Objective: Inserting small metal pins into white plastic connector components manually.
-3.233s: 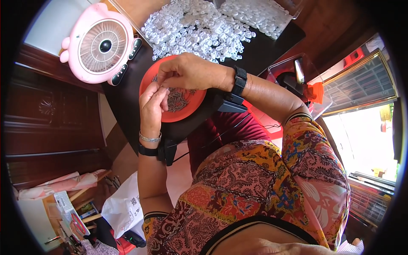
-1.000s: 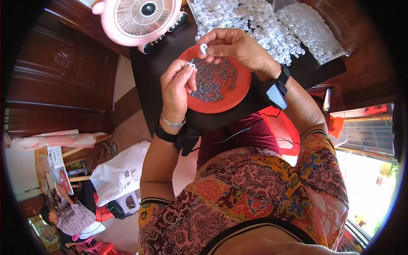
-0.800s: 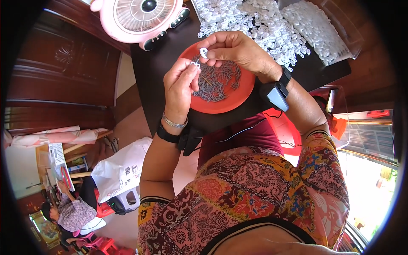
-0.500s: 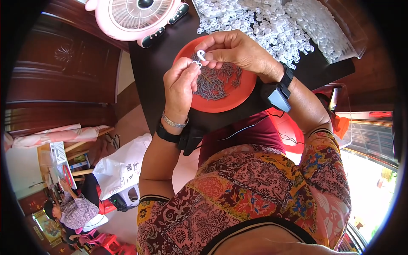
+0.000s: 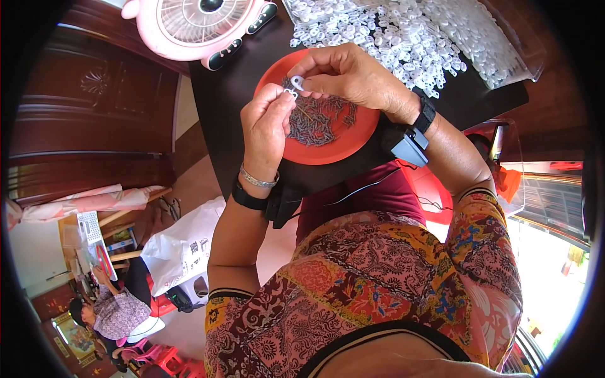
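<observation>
Pinching a small white looped piece (image 5: 290,94) between thumb and fingers, your left hand (image 5: 265,121) hung over the left edge of the orange-red plate (image 5: 331,156). Your right hand (image 5: 353,77) gripped a white rounded piece (image 5: 297,82) by its fingertips, just beyond the first; whether the two pieces touched could not be made out. Below your hands, grey screw-like pieces (image 5: 313,133) lay loosely heaped in the plate, which sat on the dark worktop (image 5: 220,107). Past your right hand, many white plastic pieces (image 5: 413,50) spread across the worktop, near a clear tray (image 5: 524,75) full of similar ones. The pink fan (image 5: 201,20) stood beyond the plate, to your left.
</observation>
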A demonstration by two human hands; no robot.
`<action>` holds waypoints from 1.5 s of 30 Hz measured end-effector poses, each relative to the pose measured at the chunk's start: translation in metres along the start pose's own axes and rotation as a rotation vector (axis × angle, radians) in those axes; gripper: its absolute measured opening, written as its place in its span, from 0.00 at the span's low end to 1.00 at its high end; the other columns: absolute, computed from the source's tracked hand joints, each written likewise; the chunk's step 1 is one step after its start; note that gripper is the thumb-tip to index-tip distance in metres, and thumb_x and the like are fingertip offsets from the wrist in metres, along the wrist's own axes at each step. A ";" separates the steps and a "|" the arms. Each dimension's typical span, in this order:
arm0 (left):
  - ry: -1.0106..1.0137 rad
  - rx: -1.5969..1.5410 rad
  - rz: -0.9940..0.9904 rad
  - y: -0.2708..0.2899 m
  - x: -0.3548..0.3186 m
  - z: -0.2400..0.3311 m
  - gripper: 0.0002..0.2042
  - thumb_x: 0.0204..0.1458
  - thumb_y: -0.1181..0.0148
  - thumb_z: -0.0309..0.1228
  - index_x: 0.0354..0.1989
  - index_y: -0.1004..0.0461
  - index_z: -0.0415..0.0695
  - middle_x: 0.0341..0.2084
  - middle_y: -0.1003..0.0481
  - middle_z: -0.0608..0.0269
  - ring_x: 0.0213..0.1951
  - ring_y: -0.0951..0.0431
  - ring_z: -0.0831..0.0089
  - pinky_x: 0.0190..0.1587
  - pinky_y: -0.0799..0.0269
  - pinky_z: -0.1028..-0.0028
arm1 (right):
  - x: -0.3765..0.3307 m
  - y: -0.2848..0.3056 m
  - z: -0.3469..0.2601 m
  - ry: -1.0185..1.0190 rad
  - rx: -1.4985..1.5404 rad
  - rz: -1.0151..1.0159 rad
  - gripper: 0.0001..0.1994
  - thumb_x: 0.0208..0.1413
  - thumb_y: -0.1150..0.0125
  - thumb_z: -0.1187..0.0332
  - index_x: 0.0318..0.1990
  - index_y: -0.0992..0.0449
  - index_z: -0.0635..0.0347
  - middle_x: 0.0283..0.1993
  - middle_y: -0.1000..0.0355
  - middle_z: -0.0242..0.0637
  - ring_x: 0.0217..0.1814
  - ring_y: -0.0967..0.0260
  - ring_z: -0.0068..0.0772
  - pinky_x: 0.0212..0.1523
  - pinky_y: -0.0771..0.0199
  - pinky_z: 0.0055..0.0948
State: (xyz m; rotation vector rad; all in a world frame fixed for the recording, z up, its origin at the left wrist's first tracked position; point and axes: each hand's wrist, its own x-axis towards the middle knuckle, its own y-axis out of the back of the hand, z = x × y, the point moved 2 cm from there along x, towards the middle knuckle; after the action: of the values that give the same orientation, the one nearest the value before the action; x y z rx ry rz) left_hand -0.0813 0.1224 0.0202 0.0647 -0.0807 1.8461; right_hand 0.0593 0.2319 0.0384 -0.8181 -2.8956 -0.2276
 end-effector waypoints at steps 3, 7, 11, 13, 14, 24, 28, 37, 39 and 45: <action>0.009 0.008 -0.015 -0.001 0.000 0.000 0.10 0.56 0.50 0.31 0.26 0.31 0.39 0.15 0.39 0.72 0.17 0.42 0.85 0.21 0.45 0.84 | -0.001 -0.001 -0.003 0.010 -0.038 -0.014 0.10 0.55 0.42 0.74 0.44 0.24 0.66 0.37 0.25 0.31 0.38 0.30 0.16 0.42 0.29 0.18; 0.011 0.023 -0.015 -0.003 -0.001 0.001 0.10 0.56 0.50 0.31 0.25 0.31 0.39 0.15 0.39 0.72 0.17 0.42 0.85 0.21 0.46 0.84 | -0.002 -0.002 -0.002 0.080 -0.089 -0.021 0.11 0.55 0.42 0.75 0.45 0.24 0.66 0.38 0.24 0.33 0.40 0.29 0.19 0.45 0.29 0.20; -0.021 0.016 -0.011 -0.004 -0.001 -0.001 0.10 0.56 0.50 0.31 0.26 0.31 0.39 0.15 0.39 0.72 0.17 0.42 0.85 0.21 0.46 0.83 | -0.002 -0.006 0.002 0.074 -0.083 -0.029 0.13 0.55 0.41 0.75 0.47 0.25 0.66 0.39 0.24 0.33 0.40 0.29 0.20 0.46 0.29 0.21; -0.013 -0.016 -0.005 -0.003 -0.002 -0.001 0.10 0.56 0.50 0.31 0.27 0.30 0.39 0.14 0.39 0.72 0.17 0.42 0.84 0.21 0.46 0.83 | -0.004 -0.011 0.000 0.157 -0.143 -0.001 0.14 0.54 0.40 0.75 0.49 0.26 0.66 0.38 0.24 0.34 0.41 0.29 0.19 0.45 0.28 0.21; -0.014 -0.014 -0.004 -0.004 -0.002 0.000 0.10 0.56 0.50 0.31 0.27 0.30 0.39 0.14 0.39 0.72 0.17 0.42 0.84 0.21 0.46 0.83 | -0.005 -0.013 -0.002 0.159 -0.142 -0.002 0.14 0.54 0.40 0.75 0.49 0.26 0.66 0.38 0.24 0.34 0.41 0.29 0.19 0.45 0.28 0.21; 0.074 -0.082 0.022 0.001 0.000 0.003 0.12 0.57 0.52 0.36 0.31 0.29 0.39 0.14 0.35 0.70 0.16 0.37 0.82 0.20 0.44 0.83 | -0.006 -0.022 -0.004 0.490 -0.523 0.103 0.19 0.46 0.34 0.74 0.48 0.26 0.61 0.34 0.26 0.40 0.34 0.27 0.32 0.36 0.27 0.26; 0.071 -0.062 0.038 0.000 -0.001 0.003 0.12 0.56 0.51 0.36 0.32 0.28 0.39 0.15 0.34 0.68 0.16 0.36 0.82 0.20 0.43 0.84 | -0.007 -0.025 -0.007 0.422 -0.550 0.134 0.19 0.44 0.33 0.73 0.47 0.26 0.62 0.34 0.26 0.40 0.34 0.27 0.35 0.36 0.27 0.29; 0.045 -0.134 0.099 -0.002 0.000 0.000 0.13 0.56 0.53 0.35 0.31 0.28 0.37 0.19 0.28 0.61 0.18 0.32 0.78 0.22 0.40 0.82 | -0.006 -0.030 -0.003 0.563 -0.695 0.192 0.17 0.46 0.34 0.69 0.44 0.26 0.63 0.35 0.25 0.43 0.37 0.26 0.44 0.37 0.26 0.34; 0.025 -0.185 0.098 -0.002 0.001 -0.001 0.12 0.54 0.51 0.34 0.30 0.27 0.36 0.17 0.28 0.63 0.17 0.32 0.79 0.21 0.40 0.82 | -0.006 -0.029 -0.003 0.552 -0.672 0.178 0.17 0.46 0.34 0.68 0.44 0.26 0.63 0.36 0.25 0.44 0.37 0.26 0.44 0.37 0.26 0.34; 0.020 -0.204 0.113 -0.005 0.000 0.001 0.11 0.52 0.49 0.32 0.30 0.25 0.36 0.15 0.30 0.65 0.16 0.31 0.79 0.21 0.40 0.82 | -0.008 -0.028 -0.002 0.504 -0.666 0.142 0.16 0.48 0.36 0.68 0.45 0.27 0.63 0.36 0.25 0.44 0.38 0.26 0.45 0.38 0.26 0.35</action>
State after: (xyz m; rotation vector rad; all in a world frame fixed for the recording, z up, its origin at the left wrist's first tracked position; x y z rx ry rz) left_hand -0.0769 0.1235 0.0215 -0.1029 -0.2627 1.9414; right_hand 0.0516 0.2037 0.0363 -0.8743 -2.2679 -1.2243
